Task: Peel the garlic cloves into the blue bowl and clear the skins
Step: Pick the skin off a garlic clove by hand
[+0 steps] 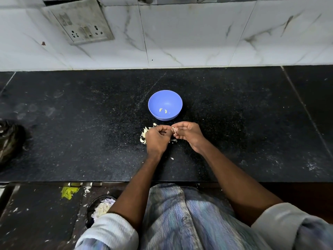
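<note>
Skins: your pile of garlic skins lies just left of your left hand.
Left hand: fingers curled; what they pinch, you cannot tell.
Right hand: fingertips pinch a garlic clove.
Blue bowl: just beyond both hands, two peeled cloves inside.

bowl on counter, cloves inside
</note>
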`<state>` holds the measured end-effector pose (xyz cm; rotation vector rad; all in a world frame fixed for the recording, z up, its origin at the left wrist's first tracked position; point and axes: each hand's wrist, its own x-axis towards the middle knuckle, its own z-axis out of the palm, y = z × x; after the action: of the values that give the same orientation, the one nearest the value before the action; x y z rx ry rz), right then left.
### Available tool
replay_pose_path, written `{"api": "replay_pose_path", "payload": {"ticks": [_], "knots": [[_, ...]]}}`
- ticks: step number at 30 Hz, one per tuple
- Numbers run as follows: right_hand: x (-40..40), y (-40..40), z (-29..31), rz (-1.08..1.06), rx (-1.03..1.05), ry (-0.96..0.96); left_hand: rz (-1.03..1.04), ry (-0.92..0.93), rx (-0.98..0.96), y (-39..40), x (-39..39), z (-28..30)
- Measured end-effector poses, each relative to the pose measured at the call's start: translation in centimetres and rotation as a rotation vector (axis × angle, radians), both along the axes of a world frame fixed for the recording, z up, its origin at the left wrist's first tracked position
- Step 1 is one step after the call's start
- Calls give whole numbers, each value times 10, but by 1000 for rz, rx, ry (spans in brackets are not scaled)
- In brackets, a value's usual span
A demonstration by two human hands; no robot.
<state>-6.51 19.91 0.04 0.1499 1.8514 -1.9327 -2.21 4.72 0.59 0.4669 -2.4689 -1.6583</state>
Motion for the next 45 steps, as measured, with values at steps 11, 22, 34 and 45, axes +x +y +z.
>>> {"api": "replay_pose_path", "payload": {"ticks": [11,22,34,45], "knots": [[0,-9,-2,8,54,10,22,43,-73,-3,5,7],[0,-9,2,3,6,-5,2,-95,116,-5,1,-1],[-3,-7,7,-13,27,11,2,9,71,-7,2,1],[-6,-3,7,50,174,144,34,-128,245,-6,0,3]]}}
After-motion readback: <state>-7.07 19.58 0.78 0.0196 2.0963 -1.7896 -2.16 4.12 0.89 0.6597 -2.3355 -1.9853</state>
